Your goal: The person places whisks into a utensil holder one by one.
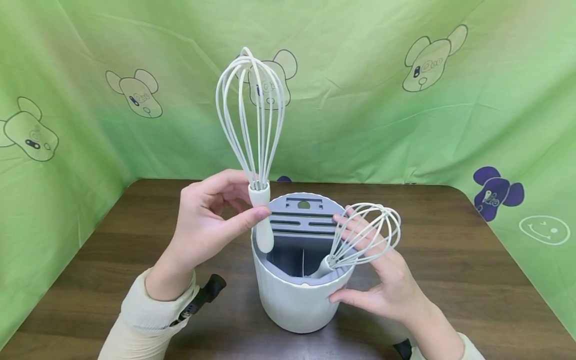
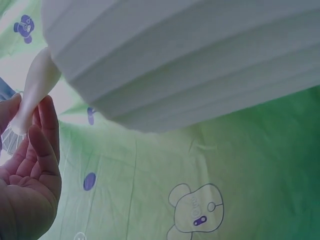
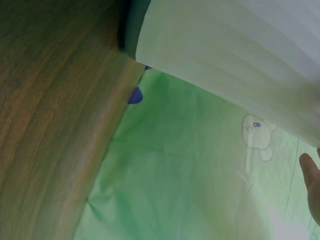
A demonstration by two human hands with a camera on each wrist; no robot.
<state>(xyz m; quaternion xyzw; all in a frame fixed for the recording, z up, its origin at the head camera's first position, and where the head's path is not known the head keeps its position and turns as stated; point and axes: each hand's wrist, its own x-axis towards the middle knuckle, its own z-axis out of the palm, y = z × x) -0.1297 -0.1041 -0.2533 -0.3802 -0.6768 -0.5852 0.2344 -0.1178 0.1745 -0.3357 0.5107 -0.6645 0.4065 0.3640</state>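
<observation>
In the head view my left hand (image 1: 213, 212) pinches a large white whisk (image 1: 260, 192) by the top of its handle, between thumb and fingers. The whisk is upright with its wires up, and the handle's end overlaps the left rim of a white ribbed utensil holder (image 1: 299, 305). A smaller whisk (image 1: 325, 266) leans to the right inside the holder, its wires sticking out past the rim. My right hand (image 1: 382, 272) is at the holder's right side, fingers extended behind the small whisk's wires and thumb low against the outer wall. The lower end of the small whisk's handle is hidden inside.
Inside the holder, a grey slotted insert (image 1: 303, 220) lines the back, and a thin divider stands in the dark opening. The holder rests on a dark wooden table (image 1: 450, 250). A green printed cloth (image 1: 351, 145) hangs around the table's back and sides.
</observation>
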